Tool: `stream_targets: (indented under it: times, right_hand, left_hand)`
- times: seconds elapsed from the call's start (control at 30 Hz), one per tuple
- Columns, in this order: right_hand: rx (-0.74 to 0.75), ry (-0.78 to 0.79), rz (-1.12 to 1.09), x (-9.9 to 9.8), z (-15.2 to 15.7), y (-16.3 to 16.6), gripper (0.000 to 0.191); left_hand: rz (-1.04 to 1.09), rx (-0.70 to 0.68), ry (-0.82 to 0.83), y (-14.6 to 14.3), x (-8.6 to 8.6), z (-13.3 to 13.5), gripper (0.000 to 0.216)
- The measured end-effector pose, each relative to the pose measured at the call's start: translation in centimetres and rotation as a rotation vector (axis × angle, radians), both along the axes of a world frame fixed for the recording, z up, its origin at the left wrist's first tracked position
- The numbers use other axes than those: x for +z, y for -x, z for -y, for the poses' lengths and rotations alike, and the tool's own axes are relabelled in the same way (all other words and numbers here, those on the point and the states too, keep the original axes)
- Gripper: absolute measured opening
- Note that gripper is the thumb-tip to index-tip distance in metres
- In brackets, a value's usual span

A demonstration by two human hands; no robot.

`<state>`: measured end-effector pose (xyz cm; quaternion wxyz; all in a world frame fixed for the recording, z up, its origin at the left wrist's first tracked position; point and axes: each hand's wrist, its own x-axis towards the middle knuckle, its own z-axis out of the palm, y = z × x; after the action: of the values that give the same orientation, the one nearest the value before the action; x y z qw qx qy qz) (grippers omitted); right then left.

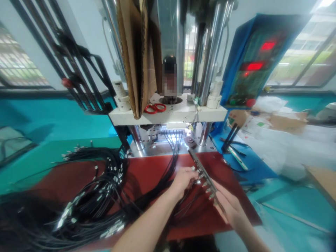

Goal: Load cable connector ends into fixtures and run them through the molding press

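Note:
My right hand (228, 203) grips the near end of a long metal fixture bar (199, 168) that slants away over the red mat (147, 175). Metal-tipped connectors sit in a row along the bar. My left hand (183, 180) pinches at one of the connectors on the bar's left side, fingers curled. Thin black cables (173, 150) run from the bar area up into the lit mould area of the press (168, 115) straight ahead.
A big tangled bundle of black cables with metal ends (91, 196) lies at the left. Red scissors (154, 107) rest on the press's white plate beside cardboard sheets (136, 52). A blue control box (252, 59) with red displays stands right, tools below it.

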<state>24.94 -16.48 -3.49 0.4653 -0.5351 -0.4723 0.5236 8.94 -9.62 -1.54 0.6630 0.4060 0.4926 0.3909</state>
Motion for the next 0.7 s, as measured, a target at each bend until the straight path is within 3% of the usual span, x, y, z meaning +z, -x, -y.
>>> stream_targets:
  times: [0.13,0.33,0.43,0.5,0.6,0.7]
  right_hand:
    - [0.023,0.019,-0.040,0.0,-0.1,0.0,0.046]
    - [0.025,-0.043,-0.019,-0.8,-0.2,0.4,0.054]
    - [0.015,0.003,-0.061,-0.7,-0.2,0.5,0.053]
    - [-0.008,0.053,-0.110,-0.4,-0.2,0.4,0.050]
    - [-0.025,0.095,-0.164,0.0,-0.1,0.2,0.045]
    - [-0.007,0.096,-0.135,0.2,0.0,0.1,0.044]
  left_hand:
    - [-0.016,-0.039,-0.019,0.3,0.1,-0.4,0.016]
    - [-0.110,-0.048,-0.108,0.3,-0.6,-1.0,0.018]
    - [-0.118,-0.061,-0.202,0.6,-0.7,-0.9,0.023]
    - [-0.100,-0.002,-0.250,1.0,-0.6,-0.8,0.026]
    - [0.007,0.151,-0.196,1.4,-0.5,-0.7,0.028]
    - [0.001,0.178,-0.138,1.2,-0.5,-0.4,0.029]
